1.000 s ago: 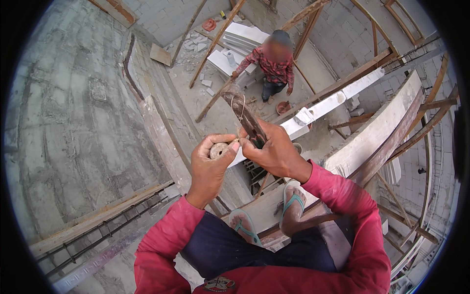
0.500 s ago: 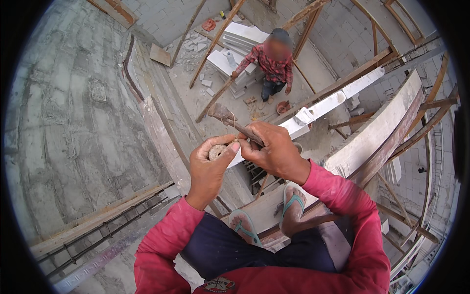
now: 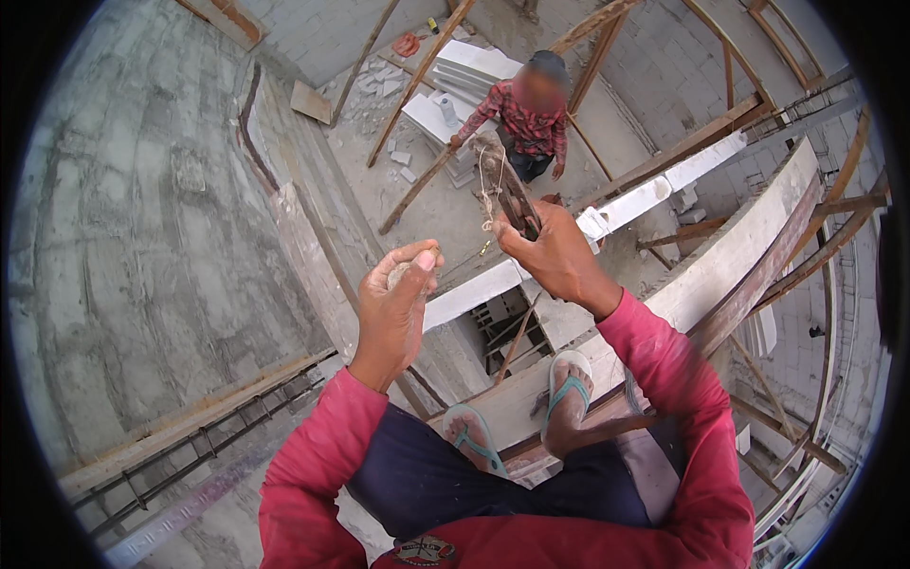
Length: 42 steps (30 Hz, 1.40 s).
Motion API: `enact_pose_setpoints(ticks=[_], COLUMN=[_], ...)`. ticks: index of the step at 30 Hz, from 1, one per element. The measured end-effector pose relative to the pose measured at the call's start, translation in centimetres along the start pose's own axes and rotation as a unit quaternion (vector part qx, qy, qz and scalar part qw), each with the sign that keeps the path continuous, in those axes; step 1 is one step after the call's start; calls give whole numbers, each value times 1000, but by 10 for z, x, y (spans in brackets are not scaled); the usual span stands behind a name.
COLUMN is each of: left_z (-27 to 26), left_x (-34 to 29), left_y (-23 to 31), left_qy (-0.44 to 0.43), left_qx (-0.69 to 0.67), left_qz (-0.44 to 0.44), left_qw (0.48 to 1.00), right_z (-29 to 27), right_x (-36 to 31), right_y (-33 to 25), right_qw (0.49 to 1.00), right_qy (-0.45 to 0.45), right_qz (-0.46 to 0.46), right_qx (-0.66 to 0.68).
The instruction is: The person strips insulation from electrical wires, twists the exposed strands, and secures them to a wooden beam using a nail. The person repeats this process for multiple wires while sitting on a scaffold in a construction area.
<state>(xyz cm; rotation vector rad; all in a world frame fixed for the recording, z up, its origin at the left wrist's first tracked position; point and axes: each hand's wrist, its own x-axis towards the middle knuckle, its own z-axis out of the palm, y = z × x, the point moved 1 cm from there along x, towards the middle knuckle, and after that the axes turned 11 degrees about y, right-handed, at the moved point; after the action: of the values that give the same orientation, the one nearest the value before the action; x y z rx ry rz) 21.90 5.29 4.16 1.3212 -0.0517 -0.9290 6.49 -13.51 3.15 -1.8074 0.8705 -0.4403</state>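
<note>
My left hand (image 3: 398, 299) is closed round a small pale disc-shaped piece (image 3: 398, 275), mostly hidden behind the fingers. Up and to its right, my right hand (image 3: 561, 254) grips a worn dark wooden piece (image 3: 517, 201) that points away from me. A thin, light string (image 3: 485, 180) is looped over the wood's far end and dangles in a tangle near the thumb. A gap separates the two hands. Below them runs a row of white blocks (image 3: 479, 292) along a wall top.
My sandalled feet (image 3: 569, 403) stand on a narrow plank (image 3: 517, 408) high above the floor. Down there, a co-worker in a checked shirt (image 3: 533, 119) stands beside stacked white blocks (image 3: 441, 119). Slanting wooden props (image 3: 417, 81) and a curved board (image 3: 749, 237) surround the area.
My hands have drawn apart. The right one has moved right, swinging the wooden piece to point farther away from me. The left one has shifted slightly left, keeping the pale disc-shaped piece.
</note>
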Motion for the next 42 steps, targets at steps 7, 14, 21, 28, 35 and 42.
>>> enact_pose_setpoints(ticks=[7,14,21,28,35,42], left_z=[-8,5,19,-12,-45,-72], left_x=[18,41,56,89,113,110], left_y=[3,7,7,10,7,-3], left_qy=[-6,-87,-185,-112,35,131], left_qx=[0,161,239,50,10,139], left_qz=[-27,137,58,19,-35,-89], left_qw=[1000,974,952,992,999,978], right_z=[-33,-36,-45,-52,-135,-228], right_x=[38,26,17,20,-22,-122], right_y=[2,-39,-35,49,133,261], right_qw=[958,972,950,770,943,887], right_qy=[-38,-143,-105,-9,-12,304], right_qz=[-208,-123,-218,-315,-62,78], right_qx=[-194,-143,-198,-554,-326,-338])
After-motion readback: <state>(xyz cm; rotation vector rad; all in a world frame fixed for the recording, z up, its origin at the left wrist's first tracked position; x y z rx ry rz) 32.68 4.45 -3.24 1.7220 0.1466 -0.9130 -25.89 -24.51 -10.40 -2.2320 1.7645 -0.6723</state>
